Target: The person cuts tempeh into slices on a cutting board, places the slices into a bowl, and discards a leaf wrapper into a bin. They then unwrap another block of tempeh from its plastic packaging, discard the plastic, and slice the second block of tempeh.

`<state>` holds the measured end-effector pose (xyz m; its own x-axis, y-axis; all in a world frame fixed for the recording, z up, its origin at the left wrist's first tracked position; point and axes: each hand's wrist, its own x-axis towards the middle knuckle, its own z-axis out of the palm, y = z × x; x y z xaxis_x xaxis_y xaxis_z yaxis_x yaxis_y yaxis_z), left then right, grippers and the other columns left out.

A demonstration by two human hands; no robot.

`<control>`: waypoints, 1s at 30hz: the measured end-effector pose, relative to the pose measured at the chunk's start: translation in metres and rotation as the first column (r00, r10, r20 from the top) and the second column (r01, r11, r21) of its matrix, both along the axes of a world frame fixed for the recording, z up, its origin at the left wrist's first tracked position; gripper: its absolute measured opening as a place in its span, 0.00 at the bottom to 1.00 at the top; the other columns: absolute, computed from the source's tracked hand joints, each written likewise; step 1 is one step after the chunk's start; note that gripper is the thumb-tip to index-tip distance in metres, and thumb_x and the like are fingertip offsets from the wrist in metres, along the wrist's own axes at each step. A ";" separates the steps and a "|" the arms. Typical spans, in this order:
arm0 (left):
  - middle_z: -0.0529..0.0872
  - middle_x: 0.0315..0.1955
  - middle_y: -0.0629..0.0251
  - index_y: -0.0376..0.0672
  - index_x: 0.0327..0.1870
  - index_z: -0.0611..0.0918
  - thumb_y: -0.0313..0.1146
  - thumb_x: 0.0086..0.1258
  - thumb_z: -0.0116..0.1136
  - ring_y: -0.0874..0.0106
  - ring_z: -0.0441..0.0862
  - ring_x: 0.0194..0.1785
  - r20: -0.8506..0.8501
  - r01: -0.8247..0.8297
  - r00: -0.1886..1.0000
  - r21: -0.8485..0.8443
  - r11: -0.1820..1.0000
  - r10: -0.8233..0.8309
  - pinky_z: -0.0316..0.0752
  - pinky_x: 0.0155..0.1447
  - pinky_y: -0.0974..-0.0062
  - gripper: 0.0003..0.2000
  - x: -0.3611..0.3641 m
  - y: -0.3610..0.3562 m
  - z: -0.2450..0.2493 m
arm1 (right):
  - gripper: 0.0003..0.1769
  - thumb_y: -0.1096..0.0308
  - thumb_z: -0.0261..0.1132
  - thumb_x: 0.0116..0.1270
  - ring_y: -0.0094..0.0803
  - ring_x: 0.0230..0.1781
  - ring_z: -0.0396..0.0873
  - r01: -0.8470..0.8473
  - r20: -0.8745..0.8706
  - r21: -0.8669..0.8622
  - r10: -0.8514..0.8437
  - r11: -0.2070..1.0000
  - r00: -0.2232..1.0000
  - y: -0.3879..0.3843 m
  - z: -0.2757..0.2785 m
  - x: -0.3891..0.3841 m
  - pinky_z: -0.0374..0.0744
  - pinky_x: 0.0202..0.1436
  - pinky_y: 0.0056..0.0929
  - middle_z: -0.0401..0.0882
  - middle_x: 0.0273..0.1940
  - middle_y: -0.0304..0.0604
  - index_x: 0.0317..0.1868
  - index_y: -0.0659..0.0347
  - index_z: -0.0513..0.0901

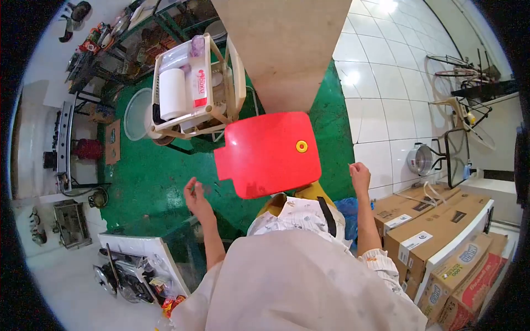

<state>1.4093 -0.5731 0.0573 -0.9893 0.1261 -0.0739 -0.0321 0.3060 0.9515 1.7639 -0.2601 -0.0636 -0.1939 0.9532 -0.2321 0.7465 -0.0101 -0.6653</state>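
Head view: left hand [197, 198], fingers apart, at red panel's [268, 157] 8 o'clock; right hand [360, 177] at 3 o'clock, grip cannot be determined.

The panel [265, 160] was bright red, its yellow ring [301, 146] dark at the centre. Plain green covered the floor [187, 171]; the tiles [375, 66] were white, gridded by thin darker lines. The rack [165, 129] was cream, the roll [172, 91] white. Pale beige coloured the apron [276, 276], over white cloth [295, 215] scattered with small greyish motifs. The cardboard box [430, 220] was brown, the bag [348, 209] blue.
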 end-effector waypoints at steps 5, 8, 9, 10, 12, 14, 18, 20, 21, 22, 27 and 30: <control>0.77 0.44 0.70 0.43 0.50 0.77 0.34 0.68 0.56 0.79 0.72 0.42 -0.054 -0.032 0.998 0.027 0.999 0.033 0.68 0.46 0.78 0.12 -0.014 -0.013 0.011 | 0.08 0.65 0.63 0.57 0.27 0.22 0.77 0.110 -0.111 -0.173 -0.131 0.979 0.985 0.002 -0.034 0.000 0.76 0.30 0.28 0.80 0.22 0.41 0.29 0.62 0.82; 0.77 0.45 0.70 0.42 0.50 0.77 0.33 0.68 0.55 0.79 0.72 0.42 -0.040 -0.056 0.997 0.058 0.997 0.059 0.68 0.46 0.79 0.12 -0.019 -0.018 0.014 | 0.05 0.70 0.62 0.58 0.18 0.19 0.73 0.145 -0.196 -0.211 -0.187 0.967 0.963 -0.002 -0.044 -0.008 0.70 0.19 0.18 0.77 0.21 0.34 0.29 0.62 0.81; 0.77 0.45 0.70 0.42 0.50 0.77 0.33 0.68 0.55 0.80 0.73 0.43 -0.063 -0.054 0.996 0.076 0.996 0.059 0.68 0.46 0.79 0.11 -0.023 -0.021 0.012 | 0.04 0.70 0.63 0.58 0.18 0.19 0.73 0.152 -0.230 -0.280 -0.219 0.948 0.948 -0.003 -0.043 -0.015 0.71 0.20 0.18 0.77 0.21 0.35 0.29 0.62 0.80; 0.77 0.45 0.70 0.41 0.49 0.76 0.33 0.69 0.54 0.80 0.73 0.43 -0.086 -0.052 0.994 0.095 0.994 0.061 0.68 0.46 0.79 0.11 -0.024 -0.023 0.010 | 0.04 0.70 0.63 0.58 0.18 0.19 0.72 0.154 -0.261 -0.347 -0.252 0.925 0.932 -0.004 -0.043 -0.024 0.71 0.20 0.18 0.76 0.21 0.35 0.29 0.63 0.80; 0.77 0.45 0.70 0.41 0.50 0.76 0.32 0.69 0.55 0.80 0.73 0.44 -0.079 -0.062 0.995 0.092 0.994 0.069 0.68 0.46 0.79 0.11 -0.020 -0.018 0.027 | 0.04 0.71 0.63 0.57 0.19 0.19 0.74 0.078 -0.290 -0.326 -0.178 0.942 0.940 -0.010 -0.039 -0.049 0.73 0.21 0.18 0.77 0.22 0.36 0.30 0.63 0.80; 0.77 0.45 0.70 0.40 0.50 0.76 0.32 0.69 0.55 0.79 0.73 0.44 -0.071 -0.077 0.994 0.092 0.993 0.084 0.68 0.47 0.79 0.11 -0.021 -0.020 0.031 | 0.04 0.73 0.63 0.57 0.20 0.21 0.76 -0.070 -0.393 -0.293 -0.053 0.953 0.918 -0.017 -0.029 -0.080 0.75 0.23 0.19 0.79 0.23 0.37 0.31 0.64 0.81; 0.78 0.42 0.69 0.41 0.50 0.76 0.32 0.70 0.53 0.77 0.74 0.45 -0.079 0.000 0.997 0.289 0.957 0.023 0.69 0.50 0.76 0.11 -0.032 -0.043 0.026 | 0.03 0.74 0.64 0.55 0.23 0.21 0.78 -0.213 -0.572 -0.457 -0.101 0.864 0.814 -0.025 -0.019 -0.120 0.77 0.25 0.22 0.81 0.22 0.39 0.28 0.64 0.83; 0.78 0.40 0.68 0.42 0.50 0.76 0.32 0.71 0.52 0.77 0.74 0.45 -0.086 0.009 0.996 0.304 0.953 0.018 0.70 0.51 0.75 0.10 -0.031 -0.048 0.032 | 0.04 0.73 0.63 0.55 0.24 0.20 0.78 -0.218 -0.467 -0.353 0.031 0.910 0.884 -0.023 -0.021 -0.122 0.76 0.25 0.23 0.81 0.23 0.41 0.30 0.65 0.82; 0.78 0.40 0.68 0.42 0.50 0.76 0.32 0.71 0.51 0.76 0.75 0.44 -0.105 -0.090 0.988 0.182 0.979 0.110 0.69 0.50 0.75 0.10 -0.026 -0.048 0.039 | 0.05 0.74 0.62 0.56 0.24 0.21 0.78 -0.185 -0.374 -0.282 0.069 0.942 0.925 -0.021 -0.022 -0.118 0.76 0.25 0.23 0.81 0.24 0.42 0.31 0.66 0.82; 0.79 0.39 0.68 0.42 0.50 0.77 0.32 0.71 0.51 0.76 0.75 0.44 -0.132 -0.193 0.971 0.058 0.979 0.199 0.69 0.49 0.76 0.10 -0.023 -0.049 0.043 | 0.06 0.74 0.60 0.57 0.24 0.22 0.78 -0.159 -0.273 -0.203 0.100 0.966 0.957 -0.020 -0.023 -0.112 0.76 0.26 0.23 0.81 0.26 0.43 0.32 0.66 0.82; 0.78 0.39 0.69 0.41 0.50 0.77 0.31 0.71 0.50 0.77 0.75 0.44 -0.080 -0.221 0.970 0.095 0.971 0.229 0.68 0.47 0.77 0.10 -0.015 -0.062 0.032 | 0.10 0.75 0.52 0.61 0.23 0.27 0.75 -0.036 -0.520 -0.422 -0.209 0.906 0.828 -0.019 -0.047 -0.051 0.76 0.30 0.20 0.78 0.29 0.38 0.40 0.66 0.79; 0.78 0.39 0.70 0.41 0.49 0.77 0.29 0.70 0.51 0.78 0.74 0.43 -0.048 -0.245 0.967 0.105 0.964 0.251 0.68 0.46 0.78 0.10 -0.015 -0.068 0.019 | 0.09 0.75 0.53 0.62 0.23 0.25 0.74 0.070 -0.435 -0.522 -0.336 0.850 0.835 -0.029 -0.044 -0.014 0.75 0.27 0.20 0.77 0.27 0.37 0.40 0.65 0.78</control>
<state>1.3942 -0.6408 0.0762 -0.9927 -0.1201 -0.0126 -0.0367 0.2012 0.9789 1.7494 -0.2888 -0.1074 -0.2219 0.7813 -0.5835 0.2599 -0.5294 -0.8076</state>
